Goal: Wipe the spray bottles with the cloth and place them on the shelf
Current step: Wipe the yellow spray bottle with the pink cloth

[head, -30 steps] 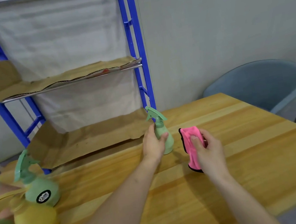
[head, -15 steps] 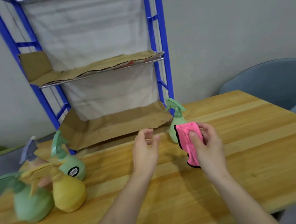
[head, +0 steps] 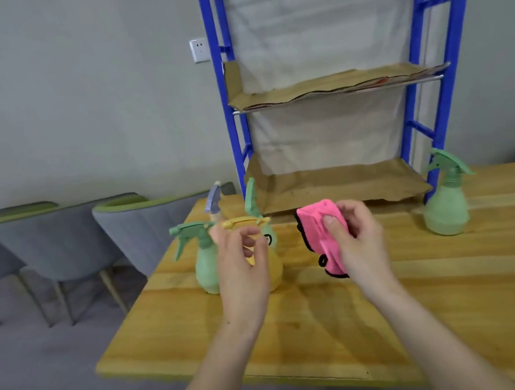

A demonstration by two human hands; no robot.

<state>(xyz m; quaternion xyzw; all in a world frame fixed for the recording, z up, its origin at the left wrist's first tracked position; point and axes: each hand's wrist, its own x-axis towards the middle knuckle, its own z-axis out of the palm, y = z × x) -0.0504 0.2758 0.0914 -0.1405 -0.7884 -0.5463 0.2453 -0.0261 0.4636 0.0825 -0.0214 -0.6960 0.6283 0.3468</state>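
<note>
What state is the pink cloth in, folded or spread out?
Folded. The pink cloth is doubled over in the right hand, whose thumb pinches it; its black-edged end hangs below the fingers.

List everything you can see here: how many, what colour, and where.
Wooden table: one, yellow-brown, foreground.
Metal shelf rack: one, blue, cardboard-lined, at the table's far edge.
Green plastic spray bottles: three; right by the rack, left, behind the yellow one.
Yellow plastic spray bottle: one, behind the left hand.
Grey-triggered spray bottle: one, far left, mostly hidden.
Pink cloth: one, in the right hand.
Padded chairs: three, grey with green trim, left.
Wall socket: one, white, left of the rack.
Left hand: fingers loose, empty.
Right hand: grips the cloth.
</note>
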